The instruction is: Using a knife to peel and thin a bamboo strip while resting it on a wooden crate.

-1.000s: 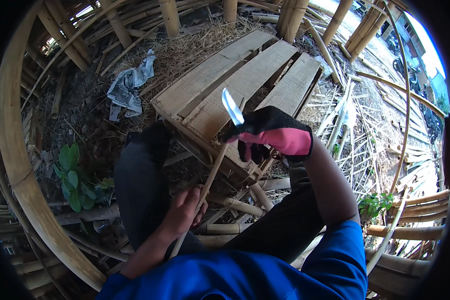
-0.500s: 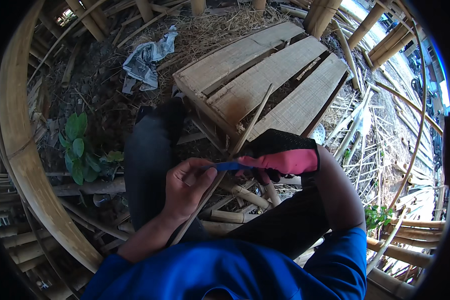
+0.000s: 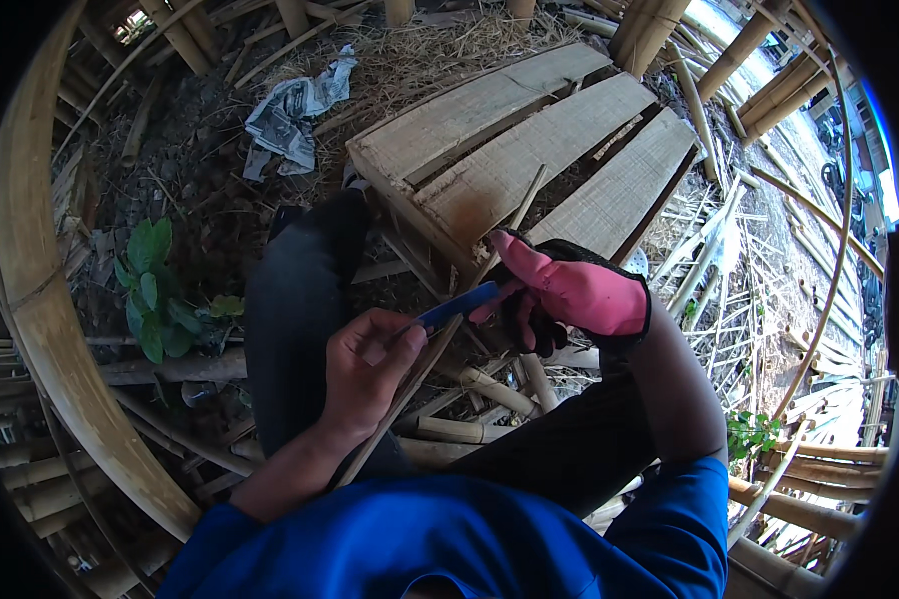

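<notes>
My left hand (image 3: 375, 369) is bare and pinches one end of a short flat blue strip (image 3: 459, 303) between thumb and fingers; its exact kind I cannot make out. On my right hand (image 3: 574, 297) is a pink and black glove. Its thumb stands up, apart from the half-bent fingers, and a fingertip is close to the strip's far end; whether they touch I cannot tell. A long thin bamboo strip (image 3: 420, 371) slants beneath the blue strip, from beside my left forearm up to the edge of a slatted wooden crate (image 3: 539, 135).
Crumpled newspaper (image 3: 295, 115) lies on the dirt left of the crate. A leafy green plant (image 3: 155, 290) grows at the left. A thick curved bamboo pole (image 3: 60, 329) rises along the left side. Cut bamboo pieces (image 3: 494, 389) lie below my hands, with split scraps to the right.
My right hand has drawn slightly right and its thumb has lifted off the blue strip. The strip now tilts up toward the right, still in my left hand.
</notes>
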Motion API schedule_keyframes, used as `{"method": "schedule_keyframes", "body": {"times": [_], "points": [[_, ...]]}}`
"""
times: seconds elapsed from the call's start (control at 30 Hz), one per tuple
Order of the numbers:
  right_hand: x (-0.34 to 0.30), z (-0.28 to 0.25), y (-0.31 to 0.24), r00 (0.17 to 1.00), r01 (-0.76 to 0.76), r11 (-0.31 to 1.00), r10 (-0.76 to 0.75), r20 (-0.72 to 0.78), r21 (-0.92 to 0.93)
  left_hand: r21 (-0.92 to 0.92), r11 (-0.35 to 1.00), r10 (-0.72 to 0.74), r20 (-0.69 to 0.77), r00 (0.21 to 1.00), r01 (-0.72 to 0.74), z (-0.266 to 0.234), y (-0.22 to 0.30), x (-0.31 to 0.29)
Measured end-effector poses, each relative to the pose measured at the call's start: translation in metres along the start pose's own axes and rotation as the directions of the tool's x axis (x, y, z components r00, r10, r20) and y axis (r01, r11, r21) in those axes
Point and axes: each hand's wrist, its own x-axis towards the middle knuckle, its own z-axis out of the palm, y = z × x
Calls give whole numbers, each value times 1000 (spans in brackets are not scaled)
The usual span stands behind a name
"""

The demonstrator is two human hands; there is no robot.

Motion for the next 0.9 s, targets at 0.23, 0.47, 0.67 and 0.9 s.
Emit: {"method": "schedule_keyframes", "body": {"times": [0.23, 0.47, 0.67, 0.9], "points": [[-3, 5, -10, 999, -47, 997, 47, -8, 57, 37, 996, -80, -36, 996, 82, -1, 1, -2], [-2, 8, -4, 978, 174, 984, -169, -124, 31, 53, 996, -76, 6, 997, 75, -5, -1, 0], [-2, 4, -3, 925, 305, 952, -301, -231, -20, 15, 996, -83, -27, 996, 83, -3, 1, 1], [-5, 13, -13, 779, 383, 765, -569, -263, -518, 14, 995, -93, -27, 995, 94, -4, 1, 0]]}}
